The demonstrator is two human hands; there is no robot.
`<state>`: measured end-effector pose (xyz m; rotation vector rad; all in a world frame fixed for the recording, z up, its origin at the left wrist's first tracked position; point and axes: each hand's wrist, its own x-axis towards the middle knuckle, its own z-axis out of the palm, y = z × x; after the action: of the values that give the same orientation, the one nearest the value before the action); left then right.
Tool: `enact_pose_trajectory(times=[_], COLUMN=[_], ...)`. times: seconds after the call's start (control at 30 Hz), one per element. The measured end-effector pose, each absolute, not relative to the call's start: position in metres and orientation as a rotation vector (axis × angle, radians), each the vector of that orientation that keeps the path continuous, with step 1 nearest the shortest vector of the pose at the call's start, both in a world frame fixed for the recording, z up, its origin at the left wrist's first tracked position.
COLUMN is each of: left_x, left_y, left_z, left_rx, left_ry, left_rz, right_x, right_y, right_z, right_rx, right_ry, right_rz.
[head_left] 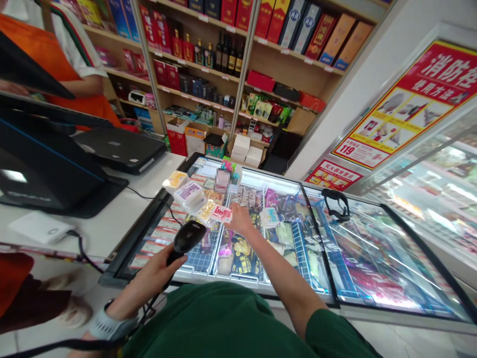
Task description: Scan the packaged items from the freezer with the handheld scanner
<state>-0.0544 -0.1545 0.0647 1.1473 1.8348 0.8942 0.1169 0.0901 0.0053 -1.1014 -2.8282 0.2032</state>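
Observation:
My left hand (166, 268) is wrapped round the handle of a black handheld scanner (190, 235), its head tilted up to the right. Red-and-white labelled packaging (222, 214) is pinched in my right hand (238, 220), above the freezer's glass top. Close by, a clear container of small yellow pieces (206, 211) touches or overlaps it. To the left sit a purple-labelled clear tub (189, 193) and a yellow-topped tub (175, 180). A blue-labelled tub (270, 217) rests on the glass, right of my right hand.
A glass-topped freezer (274, 291) holds packaged food. At left stand a black terminal (48, 164) and a white box (39, 227) on the counter (149, 185). A black strap (336, 205) lies on the freezer's right part. Behind the counter is a person in an orange apron (40, 49).

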Motion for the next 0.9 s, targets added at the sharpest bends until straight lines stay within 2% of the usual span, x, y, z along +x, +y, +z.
enact_pose_trajectory(times=[0.1, 0.3, 0.53, 0.9], left_x=[-0.05, -0.035, -0.006, 0.012], left_y=[-0.148, -0.13, -0.111, -0.102], left_z=[0.067, 0.08, 0.104, 0.098], left_rx=[1.177, 1.24, 1.297, 1.437], left_ry=[1.8, 1.7, 1.603, 1.493], left_rz=[0.888, 0.838, 0.781, 0.764], right_x=[0.139, 0.176, 0.198, 0.206], right_y=[0.071, 0.037, 0.02, 0.011], right_z=[-0.004, -0.005, 0.002, 0.0], right_rx=[-1.227, -1.356, -1.419, -1.422], right_ry=[-2.579, -2.257, -2.185, -2.156], right_rz=[0.252, 0.084, -0.049, -0.095])
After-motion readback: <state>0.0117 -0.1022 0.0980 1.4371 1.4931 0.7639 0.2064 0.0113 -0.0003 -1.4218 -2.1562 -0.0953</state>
